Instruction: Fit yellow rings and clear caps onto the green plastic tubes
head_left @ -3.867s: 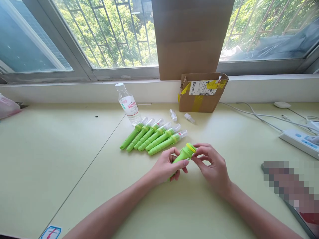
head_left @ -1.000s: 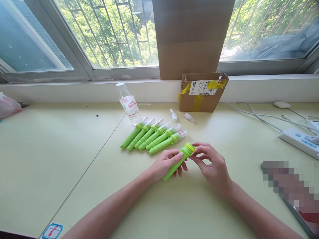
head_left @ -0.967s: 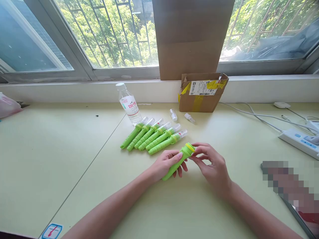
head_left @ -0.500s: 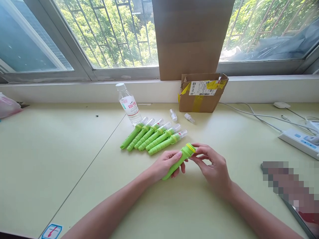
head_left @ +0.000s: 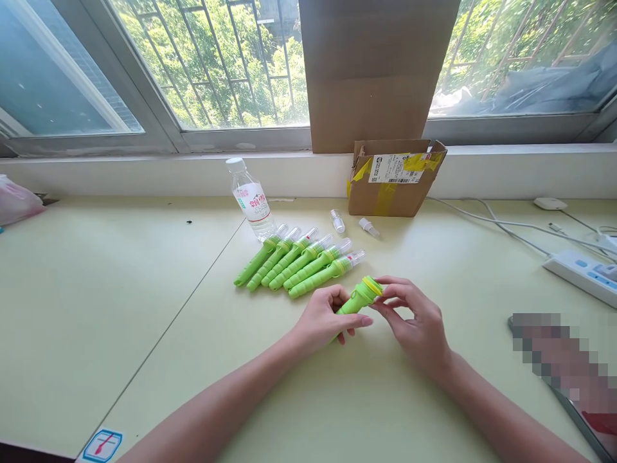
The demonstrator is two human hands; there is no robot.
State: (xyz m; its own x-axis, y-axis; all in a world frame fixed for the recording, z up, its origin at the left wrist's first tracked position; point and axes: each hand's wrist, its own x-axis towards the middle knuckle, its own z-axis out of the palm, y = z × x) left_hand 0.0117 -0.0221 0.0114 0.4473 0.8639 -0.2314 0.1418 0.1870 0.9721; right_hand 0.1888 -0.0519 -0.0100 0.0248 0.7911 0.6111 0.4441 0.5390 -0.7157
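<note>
My left hand (head_left: pixel 328 316) is wrapped round a green tube (head_left: pixel 362 296) with a yellow ring at its upper end, its thumb lying along the near side. The fingertips of my right hand (head_left: pixel 417 321) pinch the tube's ringed end from the right. Beyond my left hand, several green tubes with clear caps (head_left: pixel 313 278) lie side by side, slanting up to the right. Farther back rest a clear cap (head_left: pixel 337 221) and a small white-and-clear piece (head_left: pixel 369 227).
A water bottle (head_left: pixel 253 202) stands behind the row of tubes. An open cardboard box (head_left: pixel 388 193) is near the wall. At the right are a power strip (head_left: pixel 581 273), cables and a phone with a blurred screen (head_left: pixel 563 366). A pink bag (head_left: pixel 17 200) lies far left.
My left hand has shifted its grip on the green tube, its thumb now lower and stretched to the right. My right hand stays at the ringed end. The view has shifted slightly.
</note>
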